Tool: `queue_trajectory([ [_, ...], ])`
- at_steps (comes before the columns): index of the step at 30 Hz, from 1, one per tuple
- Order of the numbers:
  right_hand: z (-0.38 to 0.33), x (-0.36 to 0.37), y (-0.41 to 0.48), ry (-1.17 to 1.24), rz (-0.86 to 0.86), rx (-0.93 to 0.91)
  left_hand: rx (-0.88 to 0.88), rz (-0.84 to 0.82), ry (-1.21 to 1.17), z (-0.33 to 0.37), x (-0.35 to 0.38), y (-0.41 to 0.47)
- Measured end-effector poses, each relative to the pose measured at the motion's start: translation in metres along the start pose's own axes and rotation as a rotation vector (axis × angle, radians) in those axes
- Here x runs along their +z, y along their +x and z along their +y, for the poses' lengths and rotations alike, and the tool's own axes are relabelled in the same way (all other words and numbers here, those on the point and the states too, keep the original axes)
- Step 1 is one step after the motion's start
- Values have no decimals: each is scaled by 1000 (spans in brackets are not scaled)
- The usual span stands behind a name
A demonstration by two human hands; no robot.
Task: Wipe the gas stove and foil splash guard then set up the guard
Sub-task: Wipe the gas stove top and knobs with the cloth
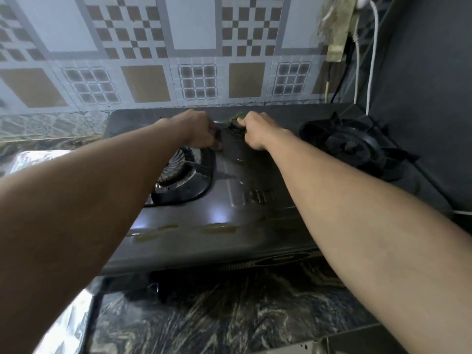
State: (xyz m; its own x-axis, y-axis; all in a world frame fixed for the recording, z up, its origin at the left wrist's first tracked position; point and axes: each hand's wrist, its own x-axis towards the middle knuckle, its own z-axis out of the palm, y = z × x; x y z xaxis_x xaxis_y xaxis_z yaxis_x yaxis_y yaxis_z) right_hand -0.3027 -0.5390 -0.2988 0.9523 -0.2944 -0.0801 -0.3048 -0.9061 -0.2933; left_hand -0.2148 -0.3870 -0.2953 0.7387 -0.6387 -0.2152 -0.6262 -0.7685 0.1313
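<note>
A dark grey two-burner gas stove (229,215) sits on a marbled black counter. My right hand (258,131) presses a small green scouring pad (236,121) onto the stove top near its back edge, between the burners. My left hand (201,131) rests just left of it, fingers curled on the stove surface beside the left burner (178,172), which has no pan support on it. The right burner (352,144) carries its black pan support. Crinkled foil (33,159), likely the splash guard, lies at the left edge, partly hidden by my left forearm.
A patterned tile wall (178,60) rises behind the stove. A dark panel (421,98) stands at the right with white cables (371,60) running down it. Yellowish spill marks (217,228) line the stove's front lip. More foil (66,328) shows at bottom left.
</note>
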Motion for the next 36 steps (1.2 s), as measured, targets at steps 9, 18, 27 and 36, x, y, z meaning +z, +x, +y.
queue_trajectory([
  [9,27,-4,2,-6,12,41,-46,21,-39,5,3,0],
  [18,63,-12,-7,-101,59,146,-60,26,-87,5,4,-4],
  [27,58,-10,-11,-159,69,169,-17,42,-48,2,-2,-17],
  [36,54,-5,-36,-155,111,218,-1,18,-61,1,1,-18],
])
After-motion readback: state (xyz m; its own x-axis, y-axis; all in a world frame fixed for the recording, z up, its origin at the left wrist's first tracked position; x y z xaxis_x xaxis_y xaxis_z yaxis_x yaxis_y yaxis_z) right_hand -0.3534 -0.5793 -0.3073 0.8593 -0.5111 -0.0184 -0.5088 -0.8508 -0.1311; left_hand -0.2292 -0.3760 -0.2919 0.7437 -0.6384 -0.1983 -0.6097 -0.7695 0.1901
